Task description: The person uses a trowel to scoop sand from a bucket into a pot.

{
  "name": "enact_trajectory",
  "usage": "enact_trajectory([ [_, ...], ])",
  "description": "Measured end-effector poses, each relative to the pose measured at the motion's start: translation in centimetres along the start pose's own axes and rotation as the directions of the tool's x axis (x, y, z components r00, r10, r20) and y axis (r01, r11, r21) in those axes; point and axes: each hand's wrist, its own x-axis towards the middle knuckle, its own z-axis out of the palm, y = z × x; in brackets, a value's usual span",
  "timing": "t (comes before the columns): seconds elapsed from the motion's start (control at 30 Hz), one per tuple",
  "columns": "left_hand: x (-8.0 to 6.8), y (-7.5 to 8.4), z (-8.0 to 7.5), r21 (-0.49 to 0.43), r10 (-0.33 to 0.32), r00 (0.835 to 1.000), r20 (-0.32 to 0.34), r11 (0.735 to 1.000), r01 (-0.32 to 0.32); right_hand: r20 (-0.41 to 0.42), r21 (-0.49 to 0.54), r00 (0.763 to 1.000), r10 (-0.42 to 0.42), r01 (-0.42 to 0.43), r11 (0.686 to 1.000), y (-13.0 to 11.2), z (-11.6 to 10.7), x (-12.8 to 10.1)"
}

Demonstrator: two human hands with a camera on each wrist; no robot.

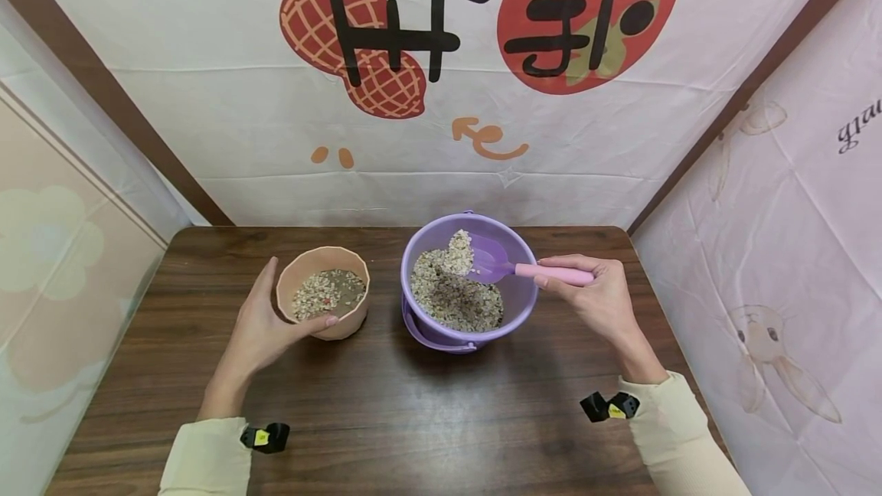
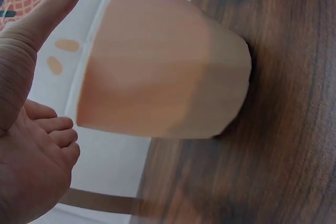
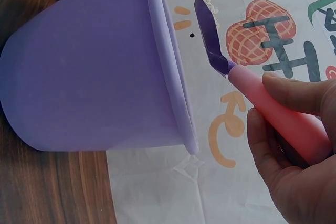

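My right hand (image 1: pixel 598 293) grips the pink handle (image 1: pixel 554 275) of a small purple shovel (image 1: pixel 491 259). Pale grain flakes (image 1: pixel 459 252) are heaped on the blade, which is raised above the rim of a purple bucket (image 3: pixel 100 72). Inside the bucket lies more of the mixed grain (image 1: pixel 458 301). To the left stands a peach-coloured, faceted pot (image 2: pixel 157 66) with flakes and a grey-brown patch in it. My left hand (image 1: pixel 265 327) is spread at the pot's left side, thumb reaching along the near rim; the thumb is straight in the left wrist view.
Both containers stand on a dark wooden table (image 1: pixel 413 435), toward its back edge. The bucket's handle (image 1: pixel 434 341) hangs down at its front. A printed white cloth (image 1: pixel 427 151) rises behind the table, with more cloth at the sides.
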Motion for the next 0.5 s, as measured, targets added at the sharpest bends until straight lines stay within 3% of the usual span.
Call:
enact_trajectory([
  [0.5,0.3,-2.0,0.9,0.027,-0.022,0.999,0.025,0.999,0.021,0.004,0.002,1.000,0.000,0.000,1.000,0.0,0.1,-0.1],
])
